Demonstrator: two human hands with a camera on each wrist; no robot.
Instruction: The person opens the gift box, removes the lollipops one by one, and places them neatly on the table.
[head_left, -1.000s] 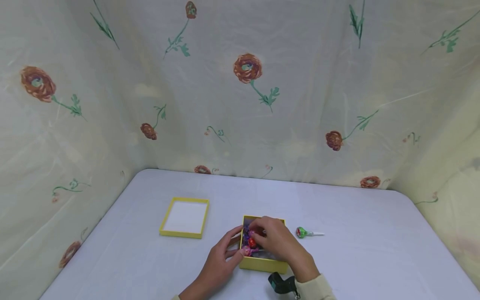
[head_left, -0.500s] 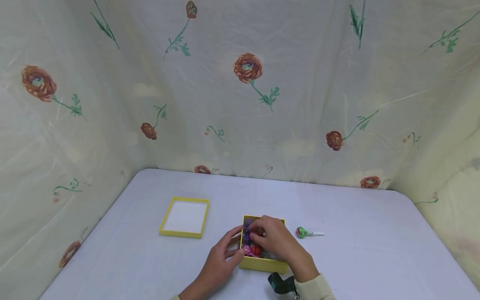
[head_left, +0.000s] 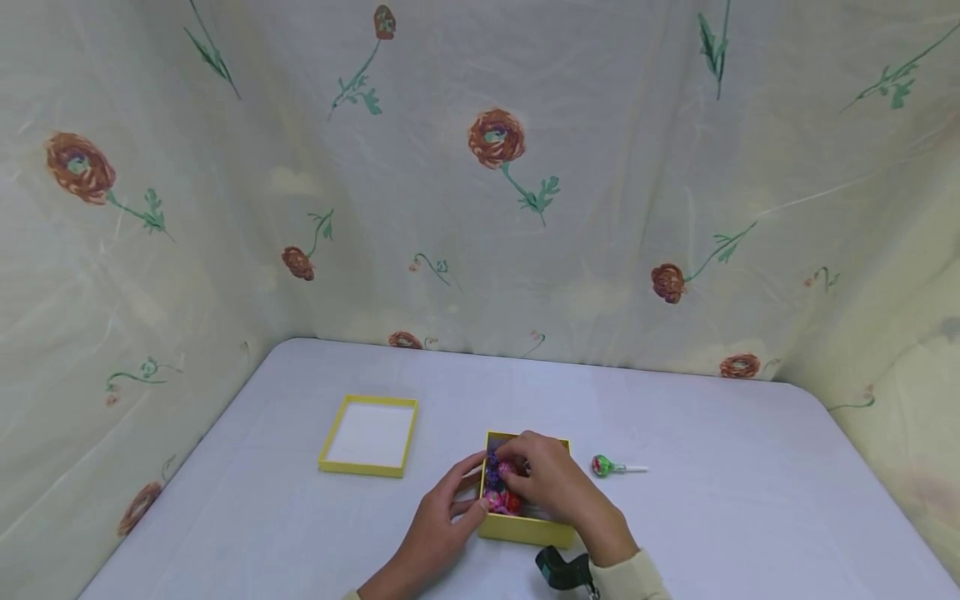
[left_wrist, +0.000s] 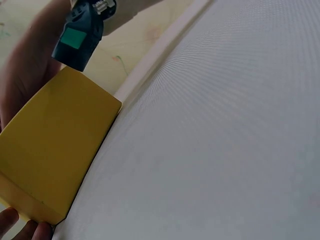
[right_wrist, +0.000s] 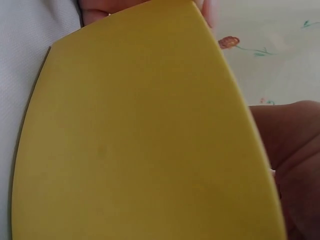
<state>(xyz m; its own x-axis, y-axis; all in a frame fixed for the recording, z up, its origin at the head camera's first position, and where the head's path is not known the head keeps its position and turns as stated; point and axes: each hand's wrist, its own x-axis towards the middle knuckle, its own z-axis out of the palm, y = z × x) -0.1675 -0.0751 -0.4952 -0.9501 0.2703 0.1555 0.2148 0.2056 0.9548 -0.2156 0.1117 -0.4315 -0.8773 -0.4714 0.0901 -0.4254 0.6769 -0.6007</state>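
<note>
A yellow box (head_left: 525, 528) stands on the table, holding several wrapped lollipops along its left side. My left hand (head_left: 437, 518) steadies the box at its left wall, thumb at the near left corner. My right hand (head_left: 551, 477) reaches into the box from the right and pinches a pink lollipop (head_left: 507, 470). Purple lollipops (head_left: 492, 477) lie beside its fingertips. Nearer the front wall are another pink lollipop (head_left: 493, 501) and a red lollipop (head_left: 513, 502). The sticks are mostly hidden under the right hand. Both wrist views show mainly the box's outer walls.
The yellow-rimmed lid (head_left: 368, 468) lies to the left, white inside facing up. Right of the box a green lollipop (head_left: 603, 466) rests on the white table (head_left: 720, 517). A black wrist camera (head_left: 562, 569) sits by the right wrist. Flowered cloth (head_left: 600, 167) hangs behind.
The red lollipop came down beside the pink one near the front wall and left the right hand's fingers. A pink lollipop now shows at those fingertips. The left hand stayed put.
</note>
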